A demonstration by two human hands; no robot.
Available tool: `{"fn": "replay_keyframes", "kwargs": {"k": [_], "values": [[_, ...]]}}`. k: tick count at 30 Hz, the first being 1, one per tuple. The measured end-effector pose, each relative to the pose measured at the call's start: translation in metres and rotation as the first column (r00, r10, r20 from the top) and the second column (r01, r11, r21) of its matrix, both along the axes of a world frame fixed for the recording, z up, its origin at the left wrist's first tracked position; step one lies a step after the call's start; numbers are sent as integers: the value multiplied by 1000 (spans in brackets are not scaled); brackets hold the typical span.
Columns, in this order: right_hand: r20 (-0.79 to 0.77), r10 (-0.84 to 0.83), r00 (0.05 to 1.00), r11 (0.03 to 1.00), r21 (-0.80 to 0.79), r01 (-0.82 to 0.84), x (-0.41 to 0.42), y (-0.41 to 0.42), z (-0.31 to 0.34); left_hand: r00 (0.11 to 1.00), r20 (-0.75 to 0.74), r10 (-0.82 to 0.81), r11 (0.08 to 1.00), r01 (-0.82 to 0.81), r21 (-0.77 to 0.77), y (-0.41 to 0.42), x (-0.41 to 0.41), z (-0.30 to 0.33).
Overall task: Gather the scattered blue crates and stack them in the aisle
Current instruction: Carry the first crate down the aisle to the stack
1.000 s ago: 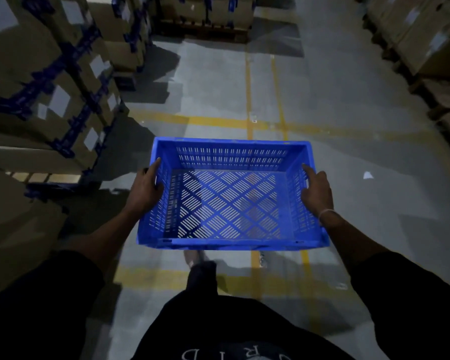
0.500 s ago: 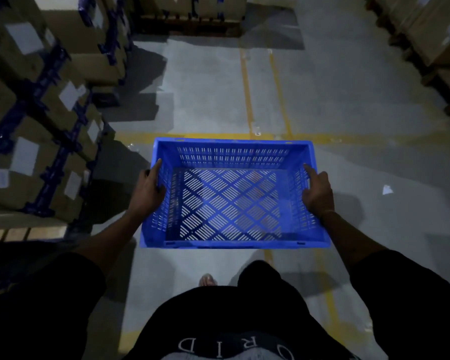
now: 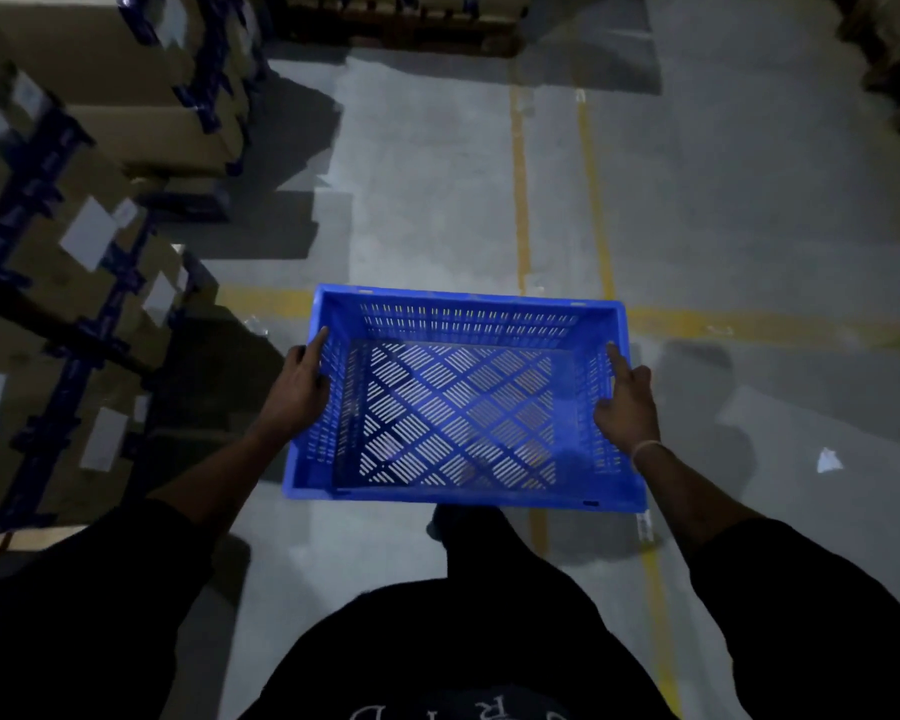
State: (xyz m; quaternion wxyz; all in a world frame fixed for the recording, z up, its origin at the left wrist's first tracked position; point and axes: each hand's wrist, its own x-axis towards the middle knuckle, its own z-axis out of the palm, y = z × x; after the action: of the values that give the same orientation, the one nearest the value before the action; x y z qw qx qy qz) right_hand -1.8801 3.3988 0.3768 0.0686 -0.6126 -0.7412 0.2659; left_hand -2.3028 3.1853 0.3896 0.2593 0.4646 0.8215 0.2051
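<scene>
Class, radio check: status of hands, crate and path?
Left hand and right hand grip the blue crate by its sides. Crate empty, carried. Aisle floor ahead open; cartons left.

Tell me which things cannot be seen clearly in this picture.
- Head view: the fingers of the left hand and right hand are hidden behind the walls of the blue crate.
- The other crates and the stack: outside the frame.
- White labels on the cartons: blurred, unreadable.
- Shirt lettering: cut by the bottom edge.
</scene>
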Motion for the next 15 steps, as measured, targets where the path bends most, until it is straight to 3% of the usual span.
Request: {"fn": "replay_keyframes", "kwargs": {"k": [7, 10, 15], "values": [[1, 16, 1000, 995, -102, -16, -51, 111, -61, 998, 41, -48, 992, 53, -116, 109, -53, -57], [7, -1, 1000, 992, -126, 2, -67, 138, -89, 994, 108, 3, 984, 17, -180, 141, -69, -84], [51, 6, 999, 979, -206, 4, -97, 189, -195, 951, 305, 49, 964, 35, -263, 185, -127, -212]]}}
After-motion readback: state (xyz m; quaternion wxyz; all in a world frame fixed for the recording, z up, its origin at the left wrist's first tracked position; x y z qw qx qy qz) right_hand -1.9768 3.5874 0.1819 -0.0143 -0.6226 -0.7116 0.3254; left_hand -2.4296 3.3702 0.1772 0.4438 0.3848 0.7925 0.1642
